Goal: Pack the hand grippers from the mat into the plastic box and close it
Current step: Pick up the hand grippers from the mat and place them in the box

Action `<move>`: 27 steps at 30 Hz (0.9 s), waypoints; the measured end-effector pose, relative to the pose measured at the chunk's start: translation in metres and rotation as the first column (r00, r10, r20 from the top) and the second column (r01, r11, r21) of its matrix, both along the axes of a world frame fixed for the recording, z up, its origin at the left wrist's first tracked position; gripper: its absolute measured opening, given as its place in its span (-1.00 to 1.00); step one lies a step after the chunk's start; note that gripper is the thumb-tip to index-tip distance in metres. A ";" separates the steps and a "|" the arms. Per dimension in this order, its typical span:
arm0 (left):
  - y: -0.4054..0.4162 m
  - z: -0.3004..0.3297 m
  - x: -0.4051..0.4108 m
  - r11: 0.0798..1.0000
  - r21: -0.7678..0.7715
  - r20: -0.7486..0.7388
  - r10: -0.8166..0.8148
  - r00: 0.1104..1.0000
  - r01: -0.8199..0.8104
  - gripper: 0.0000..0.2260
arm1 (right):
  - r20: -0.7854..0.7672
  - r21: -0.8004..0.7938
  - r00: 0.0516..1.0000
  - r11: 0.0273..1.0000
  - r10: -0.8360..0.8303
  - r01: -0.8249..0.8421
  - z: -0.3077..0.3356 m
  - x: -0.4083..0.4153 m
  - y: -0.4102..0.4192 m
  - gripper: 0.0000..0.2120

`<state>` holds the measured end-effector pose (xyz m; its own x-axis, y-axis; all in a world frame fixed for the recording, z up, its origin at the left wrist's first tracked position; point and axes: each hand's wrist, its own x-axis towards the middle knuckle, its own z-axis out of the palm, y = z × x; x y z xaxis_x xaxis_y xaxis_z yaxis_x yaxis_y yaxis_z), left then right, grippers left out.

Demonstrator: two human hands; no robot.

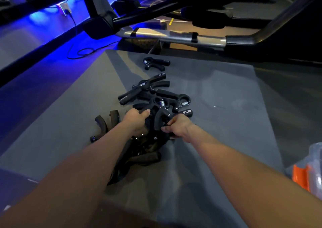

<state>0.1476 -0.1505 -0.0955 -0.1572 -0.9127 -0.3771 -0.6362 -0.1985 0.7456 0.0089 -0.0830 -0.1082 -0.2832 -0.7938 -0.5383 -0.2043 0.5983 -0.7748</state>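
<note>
From my head view, both my arms reach out over the grey mat [217, 92] on the floor. My left hand [137, 119] has its grip curled round a black hand gripper [157, 118] in the middle of the pile of hand grippers [156, 98], and my right hand [179, 126] pinches the near end of the same bundle; exactly which handles each finger holds is hard to make out among the dark shapes. More grippers lie under my forearms, partly hidden. One lone gripper [156, 63] sits apart at the far side of the mat. The plastic box [310, 172], clear with an orange latch, is cut off at the right edge, near me. Beyond the mat stand dark gym machine frames [174, 38], a black cable [83, 51] on the floor and blue light to the far left. Small white marks on some handles are too small to read.
</note>
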 end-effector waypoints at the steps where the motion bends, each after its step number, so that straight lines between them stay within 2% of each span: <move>1: 0.000 0.001 -0.002 1.000 0.008 -0.070 0.020 0.997 -0.020 -0.65 | 0.003 -0.016 1.000 1.000 -0.019 0.019 0.003 -0.002 0.001 -0.67; 4: 0.003 0.011 -0.015 0.997 0.035 -0.241 0.072 0.968 -0.066 -0.73 | 0.031 -0.052 0.993 0.992 -0.115 0.116 0.014 -0.018 0.008 -0.65; 6: 0.008 0.017 -0.025 0.995 0.025 -0.288 0.098 0.952 -0.095 -0.77 | 0.080 -0.059 0.979 0.979 -0.189 0.194 0.022 -0.034 0.016 -0.64; 8: 0.014 0.023 -0.035 0.994 0.031 -0.331 0.112 0.937 -0.108 -0.79 | 0.049 -0.077 0.970 0.967 -0.239 0.242 0.030 -0.049 0.026 -0.64; 10: 0.020 0.027 -0.047 0.993 0.029 -0.347 0.118 0.931 -0.115 -0.64 | 0.011 -0.094 0.956 0.951 -0.294 0.294 0.039 -0.063 0.036 -0.65; 11: 0.023 0.028 -0.053 0.993 0.025 -0.356 0.113 0.928 -0.112 -0.63 | 0.005 -0.103 0.944 0.939 -0.329 0.328 0.042 -0.070 0.041 -0.67; 13: 0.030 0.032 -0.067 0.995 0.018 -0.380 0.094 0.920 -0.094 -0.74 | 0.009 -0.123 0.913 0.906 -0.407 0.405 0.049 -0.085 0.053 -0.68; 16: 0.045 0.039 -0.090 0.997 0.018 -0.398 0.075 0.914 -0.074 -0.86 | 0.038 -0.162 0.851 0.838 -0.523 0.522 0.059 -0.107 0.070 -0.70; 21: 0.069 0.050 -0.124 0.999 0.029 -0.437 0.043 0.898 -0.034 -0.73 | -0.019 -0.186 0.738 0.727 -0.675 0.661 0.078 -0.139 0.103 -0.72; 24: 0.079 0.054 -0.137 0.999 0.021 -0.451 0.053 0.891 -0.049 -0.63 | 0.001 -0.199 0.642 0.629 -0.767 0.752 0.091 -0.154 0.122 -0.90; 27: 0.088 0.055 -0.150 0.995 0.072 -0.405 0.092 0.910 -0.068 -0.56 | 0.067 -0.192 0.550 0.530 -0.832 0.826 0.101 -0.166 0.138 -0.88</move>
<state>-0.0021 -0.0627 -0.0409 -0.2352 -0.9082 -0.3462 -0.2600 -0.2844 0.9228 -0.1575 0.0552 -0.0076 -0.8783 -0.2719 -0.3933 0.2852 0.3623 -0.8873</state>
